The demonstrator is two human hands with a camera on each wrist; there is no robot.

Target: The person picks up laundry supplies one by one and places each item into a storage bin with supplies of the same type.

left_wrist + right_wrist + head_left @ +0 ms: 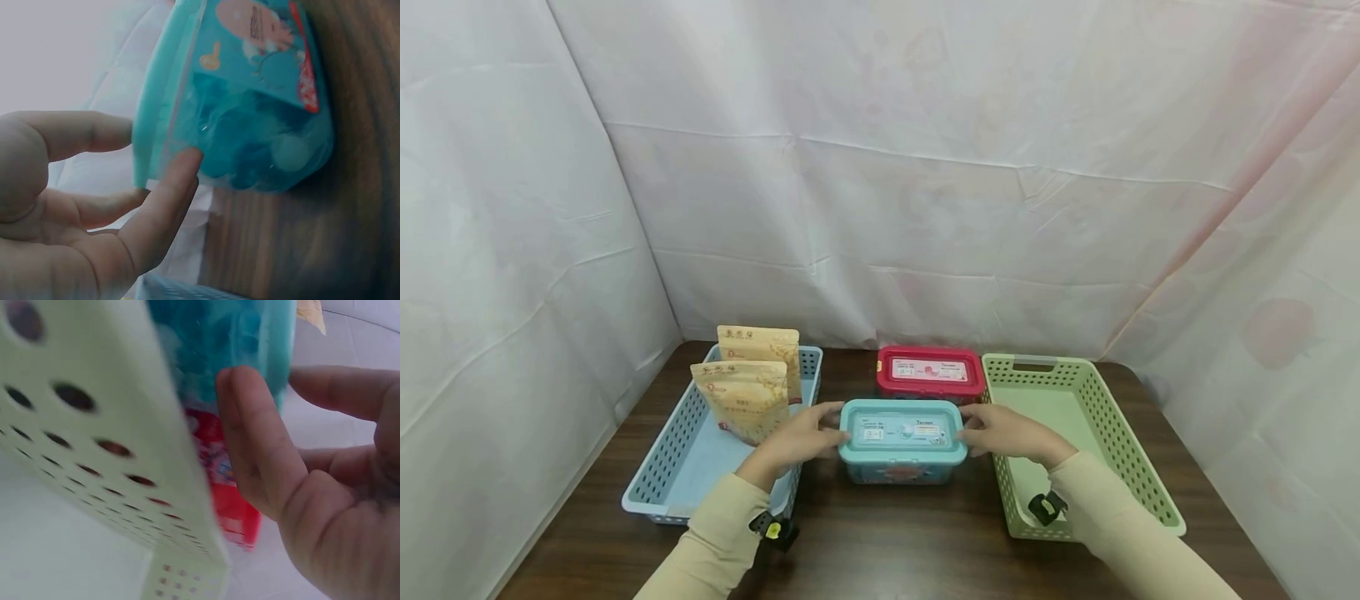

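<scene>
A teal plastic box with a labelled lid (902, 423) stands at the middle of the table, between my two hands. My left hand (805, 435) grips its left end, thumb at the lid's edge and fingers (169, 206) against the side below the lid. At the opposite end my right hand (1011, 432) grips the box the same way, its fingers (262, 425) on the end wall under the lid. Rounded teal pieces (244, 147) show through the clear side. Right behind it is a similar box with a red lid (931, 369).
On the left, a light blue basket (658, 471) holds two tan pouches (748, 396) standing upright. A green basket (1138, 450) lies under my right forearm, its perforated wall (112, 425) close beside the right hand. White cloth (880, 208) hangs around the dark wooden table (865, 542).
</scene>
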